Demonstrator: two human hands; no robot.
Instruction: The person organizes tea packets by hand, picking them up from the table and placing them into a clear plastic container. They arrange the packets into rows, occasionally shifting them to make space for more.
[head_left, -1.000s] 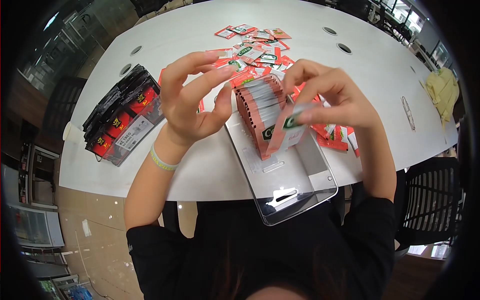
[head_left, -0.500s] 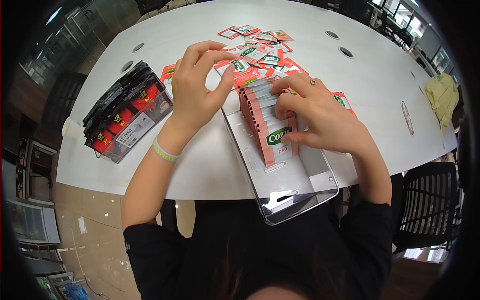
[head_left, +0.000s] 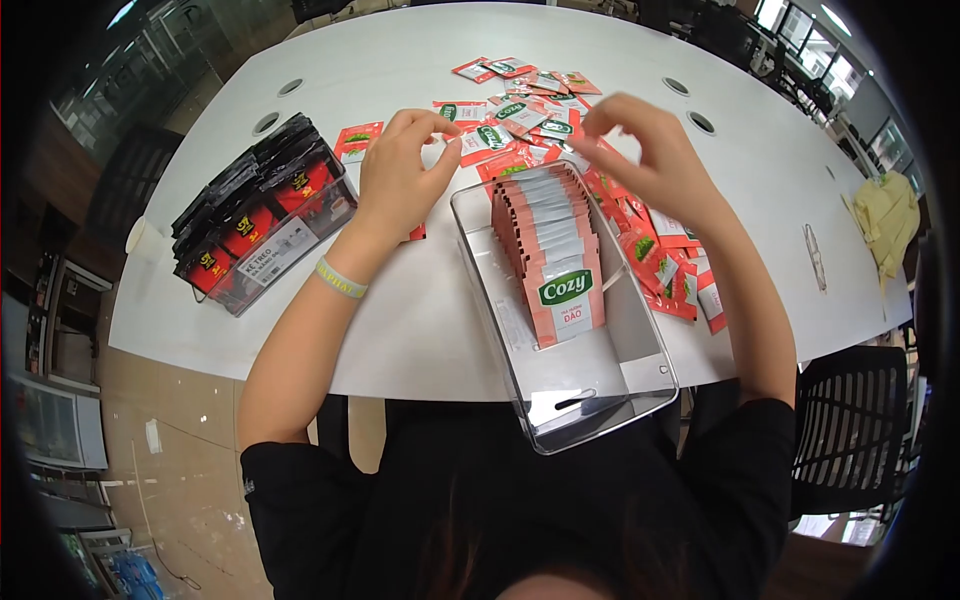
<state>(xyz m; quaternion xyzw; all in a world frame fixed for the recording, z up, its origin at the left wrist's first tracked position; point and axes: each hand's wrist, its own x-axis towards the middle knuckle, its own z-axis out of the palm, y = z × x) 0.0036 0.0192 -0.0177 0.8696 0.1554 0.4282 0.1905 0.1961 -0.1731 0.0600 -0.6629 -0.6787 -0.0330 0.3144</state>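
A clear plastic box (head_left: 640, 340) holds an upright row of pink and white Cozy tea sachets (head_left: 565, 290); its front end sticks out past the table edge. Beyond it lies a loose pile of red and white tea sachets (head_left: 520, 115). My left hand (head_left: 405, 170) hovers left of the pile, thumb and index finger apart, close to a Cozy sachet (head_left: 485, 140). Over the pile's right side is my right hand (head_left: 650, 150), its fingers curved and slightly blurred, with a gap to the thumb. No sachet shows in either hand.
A clear container (head_left: 290, 255) of black and red coffee packets stands at the left, beside a white paper cup (head_left: 140, 235). Glasses (head_left: 815, 257) and a yellow-green cloth (head_left: 885, 225) lie at the right of the white table (head_left: 400, 345). Black chairs stand around it.
My right hand has left the sachets in the box and moved up toward the loose pile. My left hand has lowered slightly, its thumb and index finger closer together.
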